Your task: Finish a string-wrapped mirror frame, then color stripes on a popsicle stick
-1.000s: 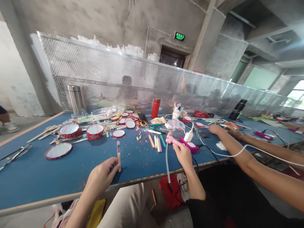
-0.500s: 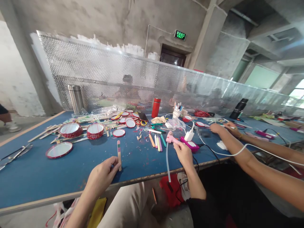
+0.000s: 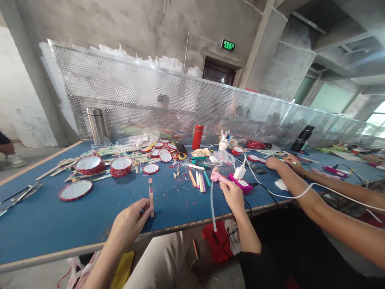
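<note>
Between the thumb and fingers of my left hand [image 3: 132, 218] a wooden craft stick [image 3: 151, 196] stands roughly upright near the table's front edge. Its upper end carries coloured bands. My right hand [image 3: 234, 196] is wrapped round the handle of a pink hot glue gun [image 3: 219, 175]. A long translucent glue stick [image 3: 213, 206] hangs down from the gun past the table edge. Right behind that hand lies a purple power strip [image 3: 240, 184] with a white charger [image 3: 240, 172] plugged in. Several thick crayon-like sticks [image 3: 199, 181] lie to the left of the gun.
Red-rimmed drums [image 3: 120, 165] and a round disc [image 3: 75, 190] lie on the blue table [image 3: 99, 216] at left, near a steel thermos [image 3: 96, 126]. A red bottle [image 3: 197, 136] stands at the back. A co-worker's arms [image 3: 313, 196] reach in from the right, beside a white cable [image 3: 294, 196].
</note>
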Available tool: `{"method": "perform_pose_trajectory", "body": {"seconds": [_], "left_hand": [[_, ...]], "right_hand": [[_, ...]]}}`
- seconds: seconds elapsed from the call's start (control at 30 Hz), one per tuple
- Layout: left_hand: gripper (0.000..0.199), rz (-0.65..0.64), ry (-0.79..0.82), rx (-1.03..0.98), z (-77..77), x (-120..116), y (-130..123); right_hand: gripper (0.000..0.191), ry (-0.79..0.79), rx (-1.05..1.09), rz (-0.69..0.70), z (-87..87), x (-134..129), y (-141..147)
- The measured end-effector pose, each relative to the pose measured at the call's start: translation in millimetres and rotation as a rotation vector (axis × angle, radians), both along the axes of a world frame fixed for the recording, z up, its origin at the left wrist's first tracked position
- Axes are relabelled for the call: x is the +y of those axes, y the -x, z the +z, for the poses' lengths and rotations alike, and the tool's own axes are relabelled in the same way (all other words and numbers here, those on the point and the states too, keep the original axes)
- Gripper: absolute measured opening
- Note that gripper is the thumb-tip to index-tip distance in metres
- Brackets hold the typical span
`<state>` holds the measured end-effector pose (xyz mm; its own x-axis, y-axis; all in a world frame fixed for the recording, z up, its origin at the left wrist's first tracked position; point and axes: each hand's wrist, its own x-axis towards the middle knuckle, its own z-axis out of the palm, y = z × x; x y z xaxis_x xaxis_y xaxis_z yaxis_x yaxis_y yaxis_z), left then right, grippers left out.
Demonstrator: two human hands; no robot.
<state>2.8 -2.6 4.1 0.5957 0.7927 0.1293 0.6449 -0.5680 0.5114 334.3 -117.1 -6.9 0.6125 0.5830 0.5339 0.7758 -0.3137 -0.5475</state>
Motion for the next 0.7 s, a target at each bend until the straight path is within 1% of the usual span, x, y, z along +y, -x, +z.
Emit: {"method": "perform_pose_trajectory", "body": {"seconds": [0.33,0.7], "left_hand": [[0.03,-0.002,-0.005,0.021,1.2,-0.6,0.5],[0.028,-0.016,-0.004,-0.023,1.0,-0.6,0.9]], "right_hand": [[0.036,0.003,-0.01,-0.018,-2.5,0.6,-1.4],[0.033,0.021,-0.005,-0.021,-4.8,0.7,-4.7]]}}
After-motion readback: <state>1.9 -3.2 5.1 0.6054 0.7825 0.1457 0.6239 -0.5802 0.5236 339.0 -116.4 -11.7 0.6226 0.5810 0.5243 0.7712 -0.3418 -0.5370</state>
